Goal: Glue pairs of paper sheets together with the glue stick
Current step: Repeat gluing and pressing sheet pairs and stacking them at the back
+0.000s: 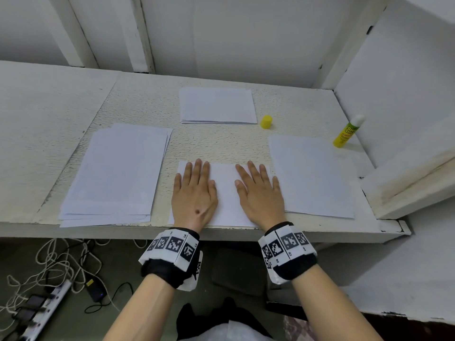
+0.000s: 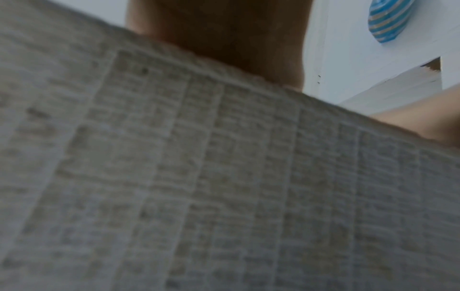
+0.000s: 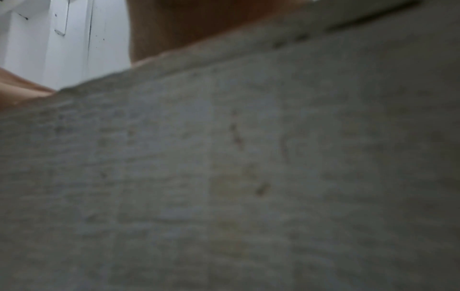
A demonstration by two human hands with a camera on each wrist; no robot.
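We are pressing both palms flat on the sheet (image 1: 225, 193) lying at the near edge of the worktop (image 1: 295, 112), most likely to bond a glued pair and smooth it out. Our left hand (image 1: 194, 193) is covering the sheet's left half and our right hand (image 1: 258, 193) its right half, fingers (image 1: 253, 169) straight and slightly spread, gripping nothing. We are keeping the hands apart, so the pressure probably spreads across the whole paper.

The glue stick (image 1: 348, 131) is standing upright and uncapped at the far right by the side wall, well apart from our right fingers, with its yellow cap (image 1: 266, 122) set down separately just beside the far stack (image 1: 218, 105). We judge that leaving it uncapped keeps it ready for the next pair. A left stack (image 1: 118, 173) and a right stack (image 1: 312, 175) are flanking the pressed sheet; the right one is sitting just beside our right hand. Which pile holds finished pairs, we cannot tell. Both wrist views are showing only blurred worktop edge and a bit of skin.
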